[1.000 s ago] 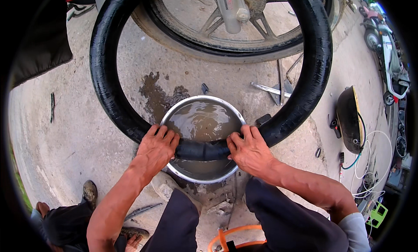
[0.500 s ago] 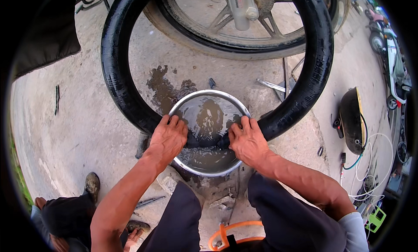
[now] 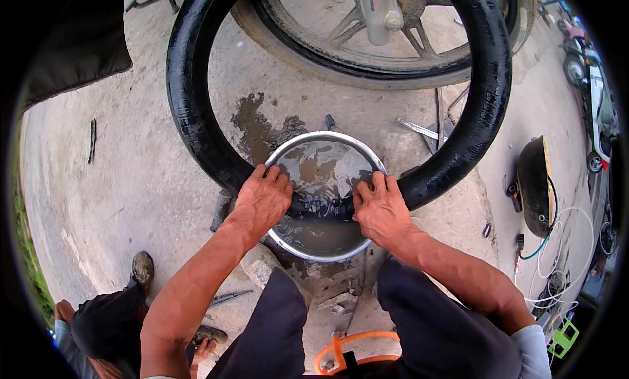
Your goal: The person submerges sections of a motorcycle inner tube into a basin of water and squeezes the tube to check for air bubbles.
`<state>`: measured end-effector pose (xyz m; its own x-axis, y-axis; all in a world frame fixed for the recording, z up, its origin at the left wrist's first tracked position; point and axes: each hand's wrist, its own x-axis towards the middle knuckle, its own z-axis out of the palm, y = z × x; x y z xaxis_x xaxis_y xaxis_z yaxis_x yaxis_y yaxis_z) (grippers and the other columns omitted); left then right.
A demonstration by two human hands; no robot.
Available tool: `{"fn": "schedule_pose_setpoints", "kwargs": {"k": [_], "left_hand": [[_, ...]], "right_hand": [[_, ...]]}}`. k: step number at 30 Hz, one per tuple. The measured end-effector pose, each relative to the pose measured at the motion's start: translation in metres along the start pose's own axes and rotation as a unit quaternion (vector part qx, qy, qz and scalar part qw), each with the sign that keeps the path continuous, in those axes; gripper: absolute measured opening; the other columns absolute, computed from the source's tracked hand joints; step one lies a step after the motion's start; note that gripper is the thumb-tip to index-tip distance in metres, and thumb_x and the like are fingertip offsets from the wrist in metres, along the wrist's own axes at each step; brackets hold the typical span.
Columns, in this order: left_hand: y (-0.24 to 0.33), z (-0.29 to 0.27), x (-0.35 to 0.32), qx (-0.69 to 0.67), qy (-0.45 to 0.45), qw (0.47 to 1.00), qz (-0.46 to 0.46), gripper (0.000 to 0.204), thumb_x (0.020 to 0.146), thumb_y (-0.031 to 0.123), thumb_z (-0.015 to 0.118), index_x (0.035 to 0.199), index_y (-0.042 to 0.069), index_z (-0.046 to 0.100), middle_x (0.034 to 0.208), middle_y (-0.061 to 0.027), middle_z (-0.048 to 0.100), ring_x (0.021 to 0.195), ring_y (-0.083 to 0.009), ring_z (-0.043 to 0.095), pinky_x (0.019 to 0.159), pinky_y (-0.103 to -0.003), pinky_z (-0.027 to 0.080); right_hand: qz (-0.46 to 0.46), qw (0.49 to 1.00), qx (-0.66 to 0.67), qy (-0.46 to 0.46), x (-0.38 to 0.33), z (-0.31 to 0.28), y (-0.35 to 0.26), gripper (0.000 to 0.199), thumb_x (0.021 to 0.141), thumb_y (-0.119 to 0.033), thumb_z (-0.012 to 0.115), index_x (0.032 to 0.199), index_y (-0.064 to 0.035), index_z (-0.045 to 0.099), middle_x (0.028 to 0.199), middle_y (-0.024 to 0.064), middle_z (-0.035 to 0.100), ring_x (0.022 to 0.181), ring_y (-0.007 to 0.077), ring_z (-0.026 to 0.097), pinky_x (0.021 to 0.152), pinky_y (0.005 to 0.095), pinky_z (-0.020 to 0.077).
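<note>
A large black inner tube (image 3: 190, 110), wet and inflated, arcs around in front of me. Its lowest stretch is pressed down into the murky water of a round metal basin (image 3: 296, 246) on the concrete. My left hand (image 3: 262, 199) grips the tube at the basin's left rim. My right hand (image 3: 380, 208) grips it at the right rim. The piece of tube between my hands lies under the water's surface.
A motorcycle wheel (image 3: 393, 45) lies flat behind the tube. A wet patch (image 3: 259, 123) darkens the concrete. Metal tire levers (image 3: 419, 129) lie to the right, a black device with cables (image 3: 534, 189) farther right. Another person's foot (image 3: 142, 267) is at lower left. An orange hose (image 3: 347, 346) runs between my knees.
Both hands have pushed the tube's lower section down from above the basin into the water. The hands have also spread a little wider apart along the tube.
</note>
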<state>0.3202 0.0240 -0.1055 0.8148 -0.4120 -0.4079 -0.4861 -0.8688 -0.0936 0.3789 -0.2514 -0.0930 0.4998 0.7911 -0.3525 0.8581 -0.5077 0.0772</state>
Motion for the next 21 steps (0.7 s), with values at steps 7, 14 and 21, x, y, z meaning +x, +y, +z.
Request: {"fn": "schedule_pose_setpoints", "kwargs": {"k": [7,14,21], "left_hand": [[-0.004,-0.002,0.003,-0.007,0.006,1.000,0.023,0.037,0.090,0.034,0.077,0.115,0.008,0.074,0.113,-0.0037,0.071,0.121,-0.0216,0.061,0.106,-0.036,0.044],[-0.005,0.001,0.002,-0.031,0.020,0.999,0.022,0.036,0.090,0.035,0.078,0.114,0.008,0.074,0.113,-0.0025,0.072,0.119,-0.0209,0.061,0.106,-0.036,0.044],[-0.003,0.002,-0.002,-0.047,0.032,0.998,0.013,0.037,0.090,0.033,0.079,0.115,0.007,0.075,0.113,-0.0018,0.073,0.119,-0.0206,0.061,0.106,-0.035,0.044]], "right_hand": [[-0.013,0.997,0.018,0.073,-0.002,0.000,0.003,0.029,0.090,-0.023,0.067,0.106,-0.0027,0.081,0.101,0.0090,0.065,0.104,0.0314,0.053,0.089,0.0428,0.0414],[-0.010,0.998,0.047,0.045,-0.003,-0.006,0.004,0.044,0.090,-0.040,0.076,0.110,-0.0012,0.079,0.106,0.0076,0.064,0.107,0.0314,0.050,0.093,0.0444,0.0410],[-0.006,0.998,0.063,0.026,-0.003,-0.013,0.002,0.052,0.085,-0.041,0.080,0.117,0.0000,0.076,0.111,0.0080,0.064,0.110,0.0319,0.051,0.096,0.0452,0.0416]]}}
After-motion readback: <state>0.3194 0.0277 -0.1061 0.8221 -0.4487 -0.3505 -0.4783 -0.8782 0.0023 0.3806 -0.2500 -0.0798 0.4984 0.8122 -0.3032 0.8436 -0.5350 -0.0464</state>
